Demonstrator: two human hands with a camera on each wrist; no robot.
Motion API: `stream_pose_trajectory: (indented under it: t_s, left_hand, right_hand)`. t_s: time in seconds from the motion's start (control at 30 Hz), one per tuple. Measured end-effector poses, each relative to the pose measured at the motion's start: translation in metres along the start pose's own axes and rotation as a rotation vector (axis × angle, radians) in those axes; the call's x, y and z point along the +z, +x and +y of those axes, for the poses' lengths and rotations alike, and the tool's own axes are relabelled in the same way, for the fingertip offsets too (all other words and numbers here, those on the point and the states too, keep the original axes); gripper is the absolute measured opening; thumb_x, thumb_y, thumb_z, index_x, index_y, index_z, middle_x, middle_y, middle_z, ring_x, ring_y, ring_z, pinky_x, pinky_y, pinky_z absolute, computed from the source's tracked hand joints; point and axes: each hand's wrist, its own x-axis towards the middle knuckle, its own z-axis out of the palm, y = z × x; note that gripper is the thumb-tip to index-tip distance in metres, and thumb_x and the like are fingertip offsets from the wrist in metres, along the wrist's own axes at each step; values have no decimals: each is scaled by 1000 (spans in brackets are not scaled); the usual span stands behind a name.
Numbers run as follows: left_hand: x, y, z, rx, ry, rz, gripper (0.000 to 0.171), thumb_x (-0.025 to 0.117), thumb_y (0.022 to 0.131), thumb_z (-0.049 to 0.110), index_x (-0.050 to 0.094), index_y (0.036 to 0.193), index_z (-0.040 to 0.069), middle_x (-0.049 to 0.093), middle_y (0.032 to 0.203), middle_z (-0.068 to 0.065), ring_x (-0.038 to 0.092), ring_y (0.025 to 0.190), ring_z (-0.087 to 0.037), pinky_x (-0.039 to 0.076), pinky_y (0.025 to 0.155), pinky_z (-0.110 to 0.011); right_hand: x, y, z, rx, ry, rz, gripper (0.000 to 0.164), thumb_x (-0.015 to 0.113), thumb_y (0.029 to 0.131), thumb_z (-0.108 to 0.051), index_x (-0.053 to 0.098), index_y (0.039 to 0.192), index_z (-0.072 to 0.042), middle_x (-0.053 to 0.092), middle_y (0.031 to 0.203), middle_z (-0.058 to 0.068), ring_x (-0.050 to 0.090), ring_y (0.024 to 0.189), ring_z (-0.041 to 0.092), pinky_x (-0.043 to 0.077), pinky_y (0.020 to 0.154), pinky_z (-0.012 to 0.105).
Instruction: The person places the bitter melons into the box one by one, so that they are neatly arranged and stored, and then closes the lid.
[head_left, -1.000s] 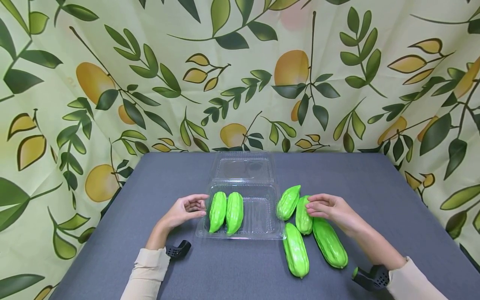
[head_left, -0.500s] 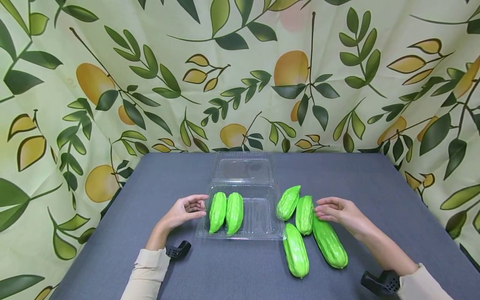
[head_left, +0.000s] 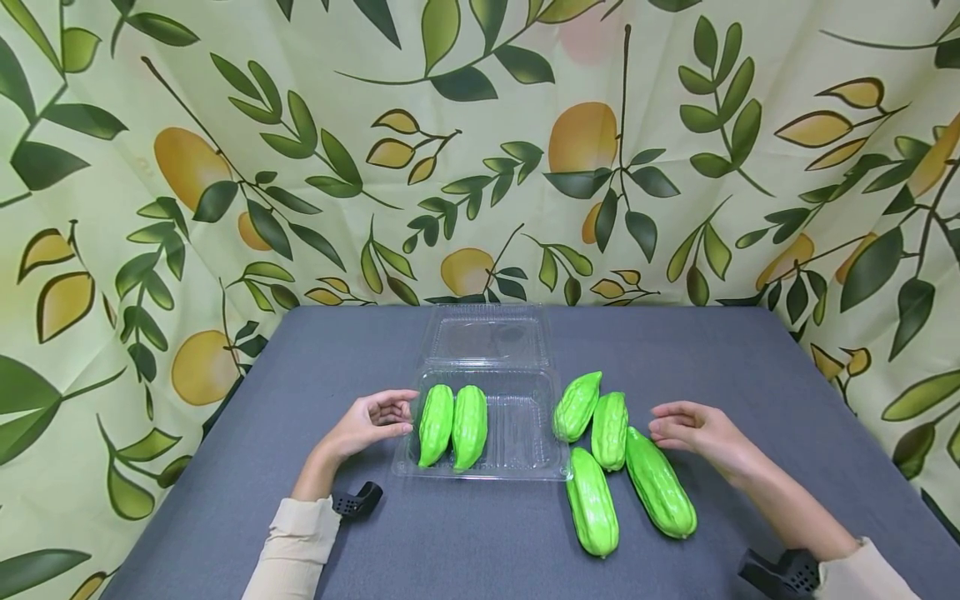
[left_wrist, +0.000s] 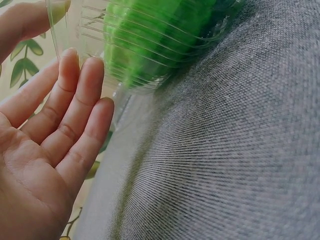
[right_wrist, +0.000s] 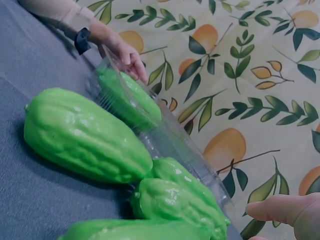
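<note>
Just beyond the container point(head_left: 522, 429), patterned cloth point(head_left: 517, 108)

Gourds point(head_left: 469, 427) in and beside container point(head_left: 521, 429)

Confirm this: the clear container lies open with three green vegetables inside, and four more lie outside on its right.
Not three: the head view shows two green vegetables inside the open clear container. The other four do lie outside on its right.

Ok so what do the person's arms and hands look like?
Cream, slightly wrinkled sleeves, with a black device beside each, part of it dotted with what look like small holes. The left hand and right hand wear no gloves.
</note>
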Motion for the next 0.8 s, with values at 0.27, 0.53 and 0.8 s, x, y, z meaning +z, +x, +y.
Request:
stream_pose_trajectory:
  t_s: [0.27,0.53,0.8]
  left_hand:
    - [0,0,0,-4,6,1,55,69,86,4,46,131,-17,59,95,9,61,92,2,54,81,-15]
    - [0,0,0,-6,6,2,57,71,86,8,46,131,-17,59,95,8,61,93,-1,54,81,-15]
    - [-1,0,-2,4,33,6,55,69,87,6,46,130,-17,59,95,7,61,93,1,54,81,-15]
  right_hand:
    - [-5,-5,12,29,-13,-29,57,61,95,-20,39,131,18,66,108,9,65,87,0,58,82,23]
    - [-9,-11,23,69,-18,-125,61,57,97,-23,35,134,20,66,113,8,64,91,-3,57,83,24]
    - [-10,-16,29,60,-30,-169,62,57,97,-24,35,133,21,65,113,8,62,91,-4,57,81,23]
